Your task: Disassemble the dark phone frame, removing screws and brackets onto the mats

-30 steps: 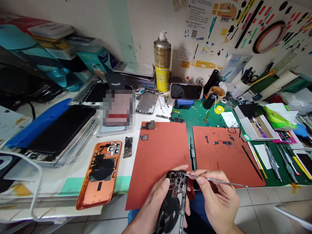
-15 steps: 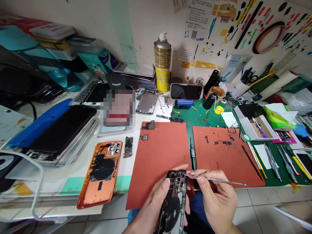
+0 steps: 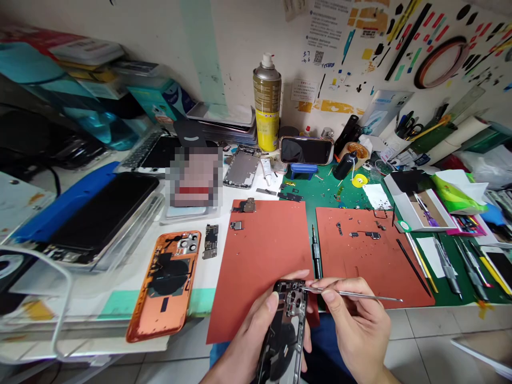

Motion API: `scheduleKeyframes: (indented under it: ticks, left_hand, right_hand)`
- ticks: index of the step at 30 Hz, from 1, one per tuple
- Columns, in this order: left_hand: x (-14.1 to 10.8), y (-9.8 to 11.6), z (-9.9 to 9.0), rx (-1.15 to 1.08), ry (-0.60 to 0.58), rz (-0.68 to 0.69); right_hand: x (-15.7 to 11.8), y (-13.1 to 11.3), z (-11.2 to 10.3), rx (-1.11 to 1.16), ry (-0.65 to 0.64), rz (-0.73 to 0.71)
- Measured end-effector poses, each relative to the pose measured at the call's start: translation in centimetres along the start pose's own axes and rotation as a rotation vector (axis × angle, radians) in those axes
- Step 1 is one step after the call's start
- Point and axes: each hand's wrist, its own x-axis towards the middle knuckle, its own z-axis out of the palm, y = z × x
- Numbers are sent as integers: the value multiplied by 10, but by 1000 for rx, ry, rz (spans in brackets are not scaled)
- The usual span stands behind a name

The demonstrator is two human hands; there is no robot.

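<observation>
Apparently for steadiness, the left hand (image 3: 253,328) grips a phone housing (image 3: 282,338) near the worktop (image 3: 208,274) front edge. The right hand (image 3: 360,322) pinches a tool (image 3: 382,297).

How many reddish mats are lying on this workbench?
2: the left mat is partly covered by the left hand, the right mat partly by the right hand. Any under other things would be hidden.

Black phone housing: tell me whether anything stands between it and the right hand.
Nothing visible stands in the way. The left hand holds the black phone housing, and the thin metal tool in the right hand extends to its upper corner. Whether the tip touches is too small to tell.
</observation>
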Motion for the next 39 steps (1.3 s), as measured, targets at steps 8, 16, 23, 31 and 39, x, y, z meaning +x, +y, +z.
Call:
scheduleKeyframes:
  ticks: [8, 16, 23, 31, 39]
  left_hand:
    - [1, -2, -1, -31, -16, 32]
    - [3, -5, -5, -89, -37, 23]
    - [6, -7, -4, -218, -21, 35]
    - [4, -8, -2, -212, -8, 16]
    - [3, -4, -4, -141, -50, 18]
  right_hand:
    - [1, -1, 1, 56, 56, 150]
    - [2, -5, 5, 68, 64, 89]
    - [2, -5, 7, 49, 83, 58]
    - [4, -8, 12, 15, 113, 82]
    - [2, -6, 10, 8, 103, 128]
